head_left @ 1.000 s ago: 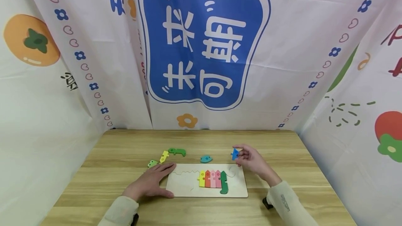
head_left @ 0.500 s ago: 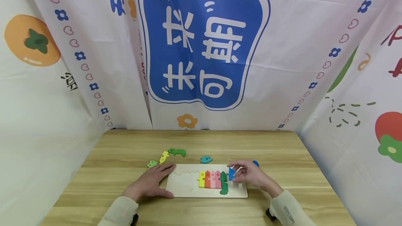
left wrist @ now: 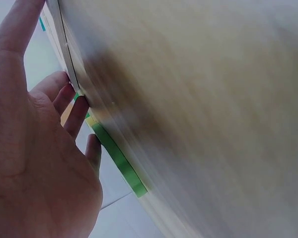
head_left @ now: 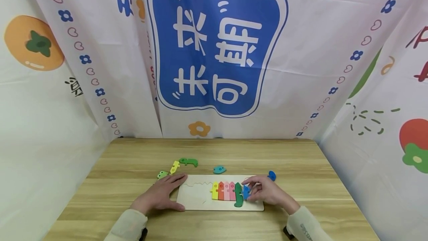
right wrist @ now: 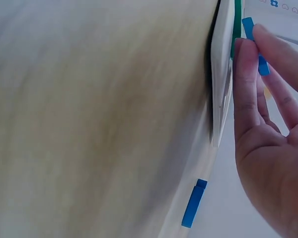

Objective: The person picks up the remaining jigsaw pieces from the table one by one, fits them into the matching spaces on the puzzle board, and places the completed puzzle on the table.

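A pale wooden board [head_left: 197, 204] lies on the table, bearing yellow [head_left: 215, 190], orange, pink and dark green [head_left: 238, 195] pieces side by side. My right hand [head_left: 267, 190] pinches a blue piece [head_left: 246, 192] between thumb and finger, just right of the dark green one. In the right wrist view the blue piece [right wrist: 263, 66] is tilted between the fingertips of my right hand [right wrist: 273, 109]. My left hand [head_left: 162, 195] rests with spread fingers on the board's left end; the left wrist view shows my left hand [left wrist: 44, 144] along the board's edge.
Behind the board lie a teal piece [head_left: 219, 169], a green piece [head_left: 189, 162] and a yellow piece [head_left: 174, 167]. A light green piece with eyes [head_left: 162, 174] is beside my left fingers. Another blue piece [head_left: 272, 175] lies past the board's right rear corner. Printed cloth hangs behind the table.
My right hand has brought the blue piece from behind the board's right part forward and slightly left, beside the dark green piece. The other blue piece has come into view. My left hand stays put.
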{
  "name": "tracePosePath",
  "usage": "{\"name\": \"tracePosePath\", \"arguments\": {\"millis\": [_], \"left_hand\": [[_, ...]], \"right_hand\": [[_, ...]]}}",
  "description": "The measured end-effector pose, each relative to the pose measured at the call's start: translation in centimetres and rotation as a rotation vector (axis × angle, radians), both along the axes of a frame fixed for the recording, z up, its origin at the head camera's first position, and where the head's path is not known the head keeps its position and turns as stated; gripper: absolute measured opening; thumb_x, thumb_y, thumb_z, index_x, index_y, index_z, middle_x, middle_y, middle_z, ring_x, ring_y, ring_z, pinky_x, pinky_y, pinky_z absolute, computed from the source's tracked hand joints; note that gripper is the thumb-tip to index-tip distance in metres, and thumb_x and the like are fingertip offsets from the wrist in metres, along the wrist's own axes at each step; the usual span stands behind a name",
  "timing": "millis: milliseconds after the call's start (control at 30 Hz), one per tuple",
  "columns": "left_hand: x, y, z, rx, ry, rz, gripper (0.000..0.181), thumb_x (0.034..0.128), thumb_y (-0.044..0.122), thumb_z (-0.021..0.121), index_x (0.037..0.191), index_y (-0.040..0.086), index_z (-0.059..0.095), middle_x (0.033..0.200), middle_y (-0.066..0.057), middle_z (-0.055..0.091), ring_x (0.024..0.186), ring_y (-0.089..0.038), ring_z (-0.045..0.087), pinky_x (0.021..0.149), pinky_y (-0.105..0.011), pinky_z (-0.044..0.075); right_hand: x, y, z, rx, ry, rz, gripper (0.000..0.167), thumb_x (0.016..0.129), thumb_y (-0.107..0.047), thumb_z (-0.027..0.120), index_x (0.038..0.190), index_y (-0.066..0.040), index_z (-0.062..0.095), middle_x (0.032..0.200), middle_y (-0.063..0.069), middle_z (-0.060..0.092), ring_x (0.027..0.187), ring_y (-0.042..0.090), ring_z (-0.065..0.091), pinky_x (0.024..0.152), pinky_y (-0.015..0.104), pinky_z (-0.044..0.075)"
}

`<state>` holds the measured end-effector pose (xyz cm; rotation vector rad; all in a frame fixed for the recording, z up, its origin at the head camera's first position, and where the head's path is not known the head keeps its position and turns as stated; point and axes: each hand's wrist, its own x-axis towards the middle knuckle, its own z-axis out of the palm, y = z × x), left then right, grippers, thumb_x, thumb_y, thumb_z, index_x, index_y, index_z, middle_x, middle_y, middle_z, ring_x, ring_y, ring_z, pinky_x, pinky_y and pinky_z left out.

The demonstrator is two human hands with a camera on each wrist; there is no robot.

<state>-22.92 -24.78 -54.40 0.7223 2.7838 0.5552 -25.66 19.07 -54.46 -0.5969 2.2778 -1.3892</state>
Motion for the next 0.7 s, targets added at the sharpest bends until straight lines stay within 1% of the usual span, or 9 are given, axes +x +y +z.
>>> {"name": "tracePosePath", "arguments": {"millis": [133, 333, 467, 700], "left_hand": [[0.02, 0.05, 0.21, 0.011, -0.020, 0.005, 0.108, 0.0790, 0.071, 0.076, 0.162, 0.015, 0.037, 0.168, -0.008, 0.034, 0.151, -0.048, 0.031, 0.116, -0.072, 0.030], [-0.11, 0.03, 0.22, 0.001, -0.004, -0.007, 0.109, 0.0798, 0.072, 0.075, 0.163, 0.013, 0.035, 0.168, -0.010, 0.033, 0.151, -0.049, 0.032, 0.115, -0.072, 0.031], [-0.08, 0.01, 0.20, 0.006, -0.002, -0.011, 0.109, 0.0796, 0.072, 0.075, 0.162, 0.013, 0.036, 0.168, -0.010, 0.033, 0.151, -0.048, 0.032, 0.115, -0.072, 0.031], [-0.19, -0.09, -0.02, -0.004, 0.002, -0.003, 0.109, 0.0793, 0.074, 0.074, 0.163, 0.015, 0.035, 0.169, -0.008, 0.033, 0.151, -0.048, 0.032, 0.115, -0.071, 0.031]], "right_hand": [[-0.07, -0.24, -0.24, 0.023, 0.021, 0.003, 0.049, 0.080, 0.000, 0.086, 0.127, -0.005, 0.072, 0.106, 0.011, 0.065, 0.083, 0.017, 0.067, 0.068, 0.024, 0.060], [-0.11, -0.55, -0.29, 0.061, 0.058, 0.007, 0.048, 0.079, -0.001, 0.088, 0.125, -0.008, 0.073, 0.103, 0.008, 0.065, 0.081, 0.016, 0.066, 0.069, 0.024, 0.059], [-0.20, -0.70, -0.38, 0.103, 0.089, 0.013, 0.047, 0.080, -0.003, 0.088, 0.124, -0.009, 0.074, 0.100, 0.006, 0.065, 0.081, 0.015, 0.064, 0.068, 0.022, 0.057], [-0.34, -0.72, -0.32, 0.135, 0.128, 0.030, 0.047, 0.081, -0.006, 0.088, 0.125, -0.008, 0.074, 0.099, 0.004, 0.065, 0.079, 0.012, 0.062, 0.067, 0.022, 0.055]]}}
